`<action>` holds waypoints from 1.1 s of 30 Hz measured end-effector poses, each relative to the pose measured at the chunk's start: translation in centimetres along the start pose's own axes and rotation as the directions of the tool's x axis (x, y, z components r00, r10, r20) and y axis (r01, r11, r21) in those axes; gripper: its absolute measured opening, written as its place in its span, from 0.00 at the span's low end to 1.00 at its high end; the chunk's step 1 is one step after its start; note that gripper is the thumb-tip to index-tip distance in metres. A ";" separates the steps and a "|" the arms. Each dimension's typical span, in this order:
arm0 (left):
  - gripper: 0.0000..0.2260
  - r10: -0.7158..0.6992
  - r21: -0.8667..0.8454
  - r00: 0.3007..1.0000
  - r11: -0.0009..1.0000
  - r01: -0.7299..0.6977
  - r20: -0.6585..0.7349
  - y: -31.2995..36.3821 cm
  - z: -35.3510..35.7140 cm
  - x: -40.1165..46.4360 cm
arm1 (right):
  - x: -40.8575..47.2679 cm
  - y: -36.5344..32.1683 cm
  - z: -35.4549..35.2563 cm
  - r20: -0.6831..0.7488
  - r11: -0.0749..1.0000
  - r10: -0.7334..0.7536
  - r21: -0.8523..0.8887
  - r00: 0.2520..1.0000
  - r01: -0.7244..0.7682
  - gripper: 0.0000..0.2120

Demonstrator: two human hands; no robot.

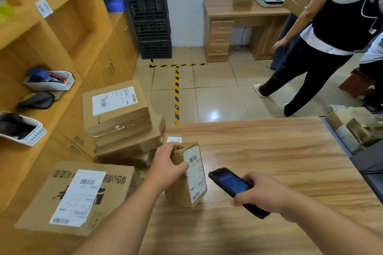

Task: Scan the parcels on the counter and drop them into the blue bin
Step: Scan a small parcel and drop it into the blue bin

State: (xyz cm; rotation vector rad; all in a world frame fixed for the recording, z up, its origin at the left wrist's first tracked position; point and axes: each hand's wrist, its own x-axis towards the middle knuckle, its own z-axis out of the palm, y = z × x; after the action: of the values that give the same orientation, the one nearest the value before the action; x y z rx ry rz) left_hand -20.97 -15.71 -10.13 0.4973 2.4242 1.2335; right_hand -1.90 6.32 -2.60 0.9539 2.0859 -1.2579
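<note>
A small cardboard parcel stands tilted on the wooden counter, its white barcode label facing right. My left hand grips its top left edge. My right hand holds a black handheld scanner, its lit screen up and its head pointing at the label. At the counter's left edge lies a stack of larger labelled parcels, and a big flat box lies nearer me. No blue bin is in view.
Wooden shelving with white baskets lines the left wall. Black crates are stacked at the back. A person walks on the tiled floor at right, near a desk with a printer. Torn packaging sits at the counter's right end.
</note>
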 end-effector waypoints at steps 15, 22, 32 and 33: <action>0.20 -0.213 -0.077 0.882 0.977 0.199 -0.420 1.9 0.7 -14.8 | -0.6 0.6 1.5 0.154 0.952 -0.289 -0.057 0.945 0.301 0.26; 0.21 -0.363 -0.206 0.719 0.931 0.300 -0.593 1.3 1.3 -24.8 | -3.6 0.2 6.0 0.289 0.899 -0.393 -0.079 0.873 0.431 0.24; 0.21 -0.533 -0.393 0.412 0.837 0.380 -0.739 -2.4 0.8 -40.9 | -10.0 0.1 17.3 0.519 0.820 -0.422 -0.133 0.744 0.557 0.18; 0.21 -0.543 -0.407 0.380 0.829 0.383 -0.749 -2.9 0.7 -42.8 | -10.6 0.4 18.9 0.536 0.814 -0.418 -0.137 0.733 0.564 0.20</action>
State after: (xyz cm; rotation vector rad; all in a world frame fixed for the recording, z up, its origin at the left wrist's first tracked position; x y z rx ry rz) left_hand 16.06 -36.90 -5.76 -1.0975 2.7812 1.5911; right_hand 6.36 -13.78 -3.29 -0.0923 2.0784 -1.2144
